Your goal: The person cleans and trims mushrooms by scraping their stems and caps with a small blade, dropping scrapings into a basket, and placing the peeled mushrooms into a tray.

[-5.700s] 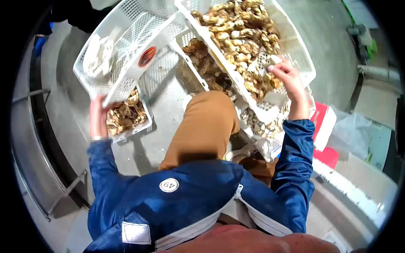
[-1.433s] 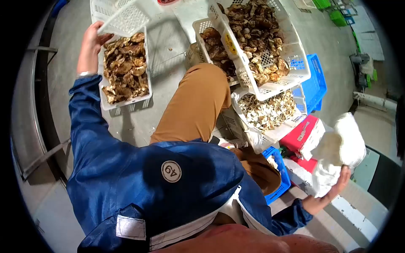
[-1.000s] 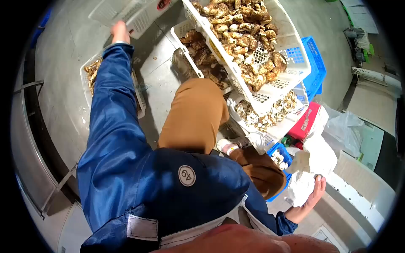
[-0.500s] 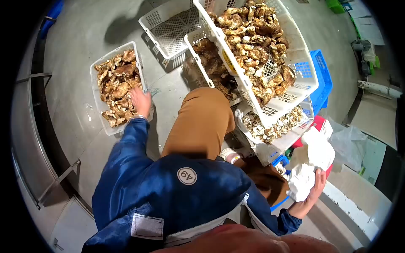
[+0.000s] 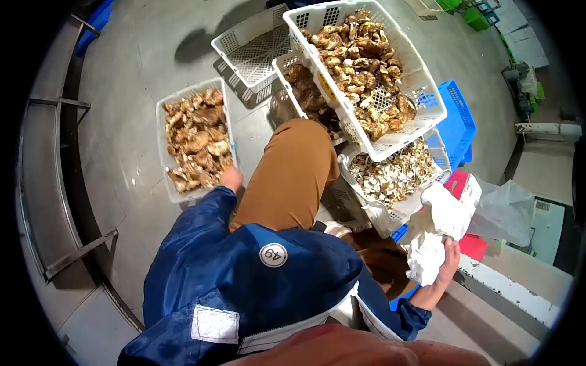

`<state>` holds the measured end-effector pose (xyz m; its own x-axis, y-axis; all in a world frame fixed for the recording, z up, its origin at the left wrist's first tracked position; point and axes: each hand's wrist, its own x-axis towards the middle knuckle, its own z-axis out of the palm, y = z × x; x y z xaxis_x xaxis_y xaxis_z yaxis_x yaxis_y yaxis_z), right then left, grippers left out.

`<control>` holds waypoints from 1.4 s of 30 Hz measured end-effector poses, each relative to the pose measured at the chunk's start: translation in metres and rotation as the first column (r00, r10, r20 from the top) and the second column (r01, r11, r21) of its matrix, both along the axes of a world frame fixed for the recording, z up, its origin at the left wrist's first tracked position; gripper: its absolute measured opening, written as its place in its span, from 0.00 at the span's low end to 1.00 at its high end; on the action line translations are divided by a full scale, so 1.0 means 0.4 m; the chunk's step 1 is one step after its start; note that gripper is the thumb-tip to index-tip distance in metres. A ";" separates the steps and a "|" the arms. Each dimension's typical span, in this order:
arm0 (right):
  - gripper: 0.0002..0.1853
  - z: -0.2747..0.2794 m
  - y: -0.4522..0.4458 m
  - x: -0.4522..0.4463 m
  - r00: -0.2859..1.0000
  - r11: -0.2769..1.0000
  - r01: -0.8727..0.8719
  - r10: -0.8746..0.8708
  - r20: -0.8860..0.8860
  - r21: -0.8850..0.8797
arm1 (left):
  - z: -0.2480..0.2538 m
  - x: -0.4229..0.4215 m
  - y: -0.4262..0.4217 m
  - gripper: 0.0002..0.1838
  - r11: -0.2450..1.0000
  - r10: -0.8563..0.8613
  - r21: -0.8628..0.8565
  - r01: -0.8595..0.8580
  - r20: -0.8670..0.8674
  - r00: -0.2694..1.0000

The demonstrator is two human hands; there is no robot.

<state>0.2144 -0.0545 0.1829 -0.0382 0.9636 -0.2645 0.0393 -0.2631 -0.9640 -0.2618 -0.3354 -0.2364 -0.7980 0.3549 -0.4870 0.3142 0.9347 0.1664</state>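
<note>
My left hand (image 5: 231, 179) is at the lower right rim of a white plastic bin (image 5: 173, 193) on the floor. Large brown mushrooms (image 5: 196, 141) fill this bin. The fingers of that hand are hidden from me, so I cannot see whether they grip the rim or a mushroom. On the other side, my right hand (image 5: 449, 263) is closed around a crumpled white cloth (image 5: 429, 256). Beside it, a white crate (image 5: 441, 145) holds sliced mushroom pieces (image 5: 394, 174).
A tall white crate (image 5: 427, 91) of whole mushrooms sits tilted above the slices. Behind it are a blue crate (image 5: 459, 116) and a lower crate of mushrooms (image 5: 305, 85). Another white crate (image 5: 255, 55) stands at the back. A clear plastic bag (image 5: 503, 210) hangs at right.
My left hand has moved off the top of the mushrooms down to the bin's near right edge. My right hand still holds the cloth. The view has shifted slightly.
</note>
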 end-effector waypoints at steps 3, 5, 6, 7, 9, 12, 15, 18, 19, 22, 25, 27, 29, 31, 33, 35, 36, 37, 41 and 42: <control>0.04 -0.044 -0.012 0.044 1.000 1.000 -0.012 0.012 0.004 -0.008 | -0.108 0.085 -0.034 0.15 0.946 -0.304 0.199 0.257 0.263 0.916; 0.06 -0.032 -0.042 0.018 1.000 0.998 -0.009 0.009 -0.001 -0.063 | -0.069 0.108 -0.015 0.16 0.975 -0.219 0.158 0.156 0.585 0.781; 0.07 -0.043 -0.031 0.043 0.998 0.997 -0.058 0.059 0.026 -0.043 | -0.036 0.112 -0.002 0.16 0.993 -0.110 0.106 0.045 0.746 0.657; 0.07 -0.062 -0.022 0.073 0.993 0.994 -0.107 0.108 0.049 -0.024 | 0.020 0.100 0.019 0.17 0.995 0.028 0.024 -0.099 0.870 0.492; 0.06 -0.059 -0.014 0.084 0.989 0.989 -0.149 0.149 0.002 -0.014 | 0.148 0.022 0.051 0.18 0.940 0.193 -0.108 -0.323 0.951 0.242; 0.06 -0.054 0.006 0.062 0.985 0.985 -0.168 0.167 -0.037 -0.045 | 0.241 -0.319 -0.015 0.16 0.953 0.094 0.164 -0.254 0.637 0.765; 0.08 -0.081 0.034 0.074 0.974 0.974 -0.227 0.227 -0.010 -0.019 | 0.429 -0.747 -0.192 0.22 0.927 0.372 0.205 -0.315 -0.371 0.851; 0.08 -0.066 0.039 0.061 0.970 0.969 -0.240 0.242 0.036 -0.053 | 0.829 -1.034 -0.381 0.31 0.793 0.606 0.332 -0.511 -0.518 0.604; 0.08 -0.062 0.034 0.057 0.970 0.969 -0.239 0.241 0.038 -0.058 | 1.024 -0.935 -0.360 0.31 0.700 0.715 0.543 -0.465 -0.529 0.458; 0.08 -0.055 -0.004 0.058 0.982 0.982 -0.179 0.182 0.058 -0.053 | 1.182 -0.960 -0.370 0.24 0.752 0.642 0.539 -0.380 -0.730 0.233; 0.09 -0.071 -0.004 0.077 0.979 0.985 -0.174 0.174 0.110 -0.010 | 0.915 -0.884 -0.363 0.17 0.955 0.219 0.260 0.146 -0.943 0.250; 0.09 -0.079 0.005 0.115 0.970 0.977 -0.215 0.214 0.118 -0.003 | 0.442 -0.923 -0.491 0.23 0.968 0.250 0.128 -0.215 -0.524 0.814; 0.07 -0.060 0.002 0.130 0.908 0.978 -0.168 0.103 0.407 0.127 | 0.221 -0.693 -0.488 0.30 0.968 0.205 -0.130 -0.216 -0.097 0.974; 0.07 -0.015 -0.017 0.113 0.945 0.984 -0.150 0.116 0.304 0.091 | 0.025 -0.520 -0.524 0.33 0.947 0.307 0.130 -0.293 -0.106 0.946; 0.08 0.028 -0.006 0.134 0.924 0.985 -0.170 0.161 0.347 -0.005 | -0.164 -0.470 -0.557 0.30 0.956 0.269 0.153 -0.251 -0.114 0.956; 0.05 0.088 -0.061 0.061 0.942 0.998 0.002 -0.021 0.336 0.057 | -0.167 -0.415 -0.520 0.25 0.803 0.361 0.377 -0.461 0.308 0.880; 0.05 0.085 -0.046 0.095 0.936 0.998 0.009 -0.030 0.350 0.062 | -0.156 -0.384 -0.478 0.22 0.709 0.434 0.366 -0.602 0.446 0.782; 0.05 0.072 -0.034 0.146 0.935 0.997 0.005 -0.031 0.353 0.073 | -0.145 -0.351 -0.440 0.19 0.594 0.495 0.329 -0.734 0.570 0.656; 0.04 0.031 -0.052 0.210 0.970 0.991 0.102 -0.119 0.213 0.090 | -0.225 -0.339 -0.500 0.22 0.710 0.393 0.499 -0.497 0.305 0.867; 0.04 0.015 -0.056 0.214 0.963 0.988 0.133 -0.146 0.226 0.073 | -0.248 -0.331 -0.527 0.22 0.777 0.303 0.523 -0.351 0.180 0.936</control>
